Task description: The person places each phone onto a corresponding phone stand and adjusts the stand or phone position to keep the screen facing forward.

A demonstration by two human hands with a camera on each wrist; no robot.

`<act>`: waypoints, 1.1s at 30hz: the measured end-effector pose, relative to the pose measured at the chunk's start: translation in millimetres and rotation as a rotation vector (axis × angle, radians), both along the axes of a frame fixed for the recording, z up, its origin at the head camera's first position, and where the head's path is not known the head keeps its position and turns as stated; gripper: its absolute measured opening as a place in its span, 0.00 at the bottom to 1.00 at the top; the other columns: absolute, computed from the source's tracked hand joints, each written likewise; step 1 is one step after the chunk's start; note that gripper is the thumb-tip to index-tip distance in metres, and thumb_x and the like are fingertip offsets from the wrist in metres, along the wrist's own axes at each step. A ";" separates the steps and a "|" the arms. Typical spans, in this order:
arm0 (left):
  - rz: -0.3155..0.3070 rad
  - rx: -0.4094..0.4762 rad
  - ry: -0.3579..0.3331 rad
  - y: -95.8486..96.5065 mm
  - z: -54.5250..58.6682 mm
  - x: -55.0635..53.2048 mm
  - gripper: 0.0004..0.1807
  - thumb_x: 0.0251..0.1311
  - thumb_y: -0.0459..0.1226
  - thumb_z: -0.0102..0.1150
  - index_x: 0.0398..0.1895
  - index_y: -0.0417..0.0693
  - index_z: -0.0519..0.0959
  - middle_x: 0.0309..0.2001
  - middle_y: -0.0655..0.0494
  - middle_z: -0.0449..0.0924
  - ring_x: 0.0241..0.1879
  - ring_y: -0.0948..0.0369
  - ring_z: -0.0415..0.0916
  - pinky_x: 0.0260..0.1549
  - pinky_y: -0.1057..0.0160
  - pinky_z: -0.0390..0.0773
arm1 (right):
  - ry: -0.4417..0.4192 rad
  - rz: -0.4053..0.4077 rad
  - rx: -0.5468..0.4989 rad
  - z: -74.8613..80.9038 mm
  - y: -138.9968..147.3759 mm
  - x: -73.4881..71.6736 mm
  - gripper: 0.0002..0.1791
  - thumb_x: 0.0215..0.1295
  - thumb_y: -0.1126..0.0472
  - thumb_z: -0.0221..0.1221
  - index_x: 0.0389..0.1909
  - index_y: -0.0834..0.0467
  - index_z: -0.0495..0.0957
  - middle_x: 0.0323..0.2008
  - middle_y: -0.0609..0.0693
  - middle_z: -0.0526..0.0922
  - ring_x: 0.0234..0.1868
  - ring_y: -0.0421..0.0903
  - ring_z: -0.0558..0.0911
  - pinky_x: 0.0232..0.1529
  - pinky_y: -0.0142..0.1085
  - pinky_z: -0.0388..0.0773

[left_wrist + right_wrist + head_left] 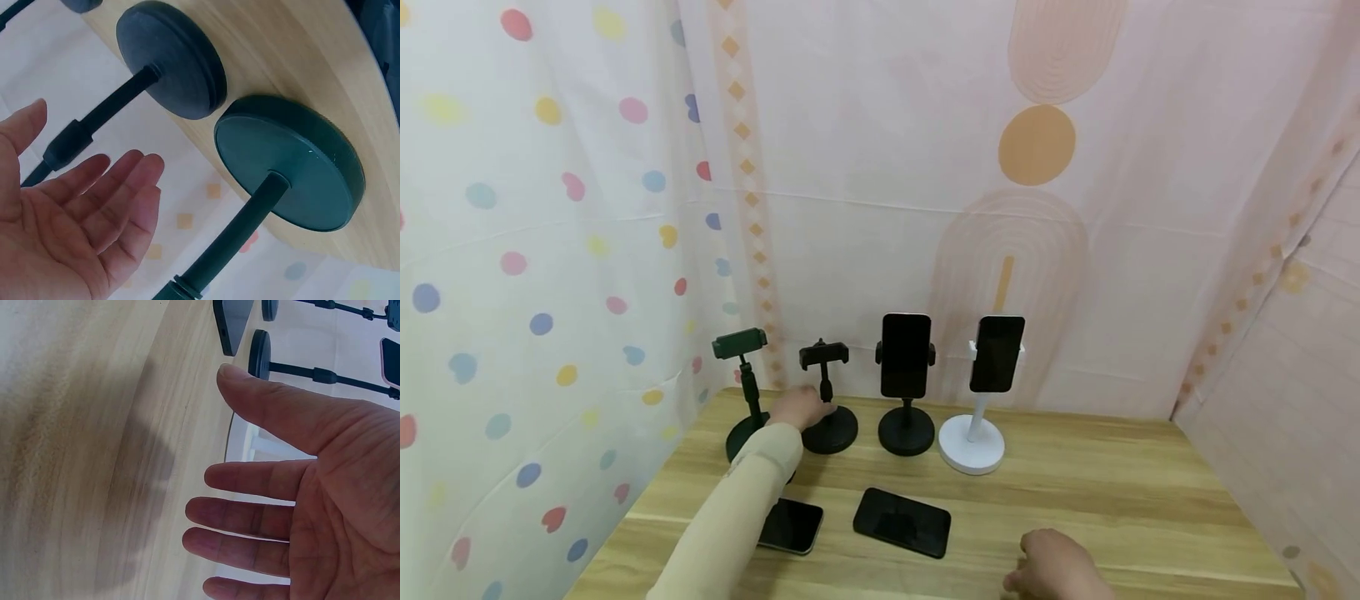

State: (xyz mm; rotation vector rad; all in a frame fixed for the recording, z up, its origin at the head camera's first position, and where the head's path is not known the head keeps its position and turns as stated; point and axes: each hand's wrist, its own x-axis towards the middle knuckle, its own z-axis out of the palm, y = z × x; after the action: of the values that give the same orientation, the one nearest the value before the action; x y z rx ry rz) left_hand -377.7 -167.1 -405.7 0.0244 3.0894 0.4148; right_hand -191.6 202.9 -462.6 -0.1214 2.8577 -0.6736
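Note:
My left hand (797, 407) reaches to a black phone stand (831, 435) whose holder is unfilled. In the left wrist view, its thumb and fingers are spread beside the stand's pole (112, 103); contact cannot be made out. Left of that hand stands a dark green phone stand (740, 343), its base partly hidden by the sleeve. The right hand (1058, 565) hovers above the front of the table, fingers apart and holding nothing (337, 487). Two dark phones lie flat: one (902, 523) in the middle, another (794, 527) partly behind the left sleeve.
A second black stand (906, 435) carries an upright phone (906, 357). Right of it a white stand (972, 450) holds another phone (997, 354). Patterned curtains (865, 167) hang behind the wooden table (1105, 475) and at both sides.

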 end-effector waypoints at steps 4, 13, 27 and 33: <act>0.030 0.078 0.030 -2.6 -0.4 -6.3 0.32 0.69 0.50 0.56 0.62 0.31 0.73 0.59 0.35 0.75 0.53 0.41 0.76 0.49 0.43 0.76 | 0.011 0.002 -0.004 -0.6 -0.3 1.7 0.27 0.48 0.56 0.76 0.42 0.71 0.81 0.37 0.58 0.84 0.40 0.60 0.82 0.44 0.57 0.78; 0.047 0.190 0.106 0.5 -8.1 -21.7 0.26 0.67 0.49 0.57 0.55 0.34 0.78 0.54 0.39 0.79 0.51 0.43 0.77 0.50 0.43 0.75 | 0.048 0.006 0.031 -1.8 3.0 0.7 0.26 0.46 0.56 0.77 0.41 0.70 0.80 0.36 0.58 0.84 0.40 0.59 0.82 0.44 0.55 0.78; 0.072 0.261 0.188 3.0 -13.3 -30.3 0.14 0.72 0.42 0.54 0.41 0.38 0.80 0.38 0.45 0.82 0.33 0.49 0.77 0.34 0.49 0.75 | 0.072 0.009 0.052 2.7 3.4 -0.9 0.27 0.48 0.54 0.76 0.42 0.68 0.80 0.36 0.55 0.84 0.40 0.58 0.82 0.44 0.54 0.78; 0.062 0.282 0.220 4.1 -16.4 -28.2 0.14 0.71 0.40 0.54 0.41 0.36 0.81 0.34 0.45 0.82 0.29 0.50 0.75 0.32 0.51 0.74 | 0.054 0.009 0.049 2.9 3.7 1.8 0.29 0.49 0.54 0.76 0.45 0.70 0.80 0.39 0.59 0.84 0.43 0.62 0.82 0.47 0.57 0.77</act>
State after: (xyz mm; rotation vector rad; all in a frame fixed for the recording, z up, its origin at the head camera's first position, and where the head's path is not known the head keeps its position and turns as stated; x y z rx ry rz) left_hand -405.9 -162.9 -422.1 -0.0226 3.2202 0.9058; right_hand -189.8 206.6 -459.7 -0.1468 2.9212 -0.6065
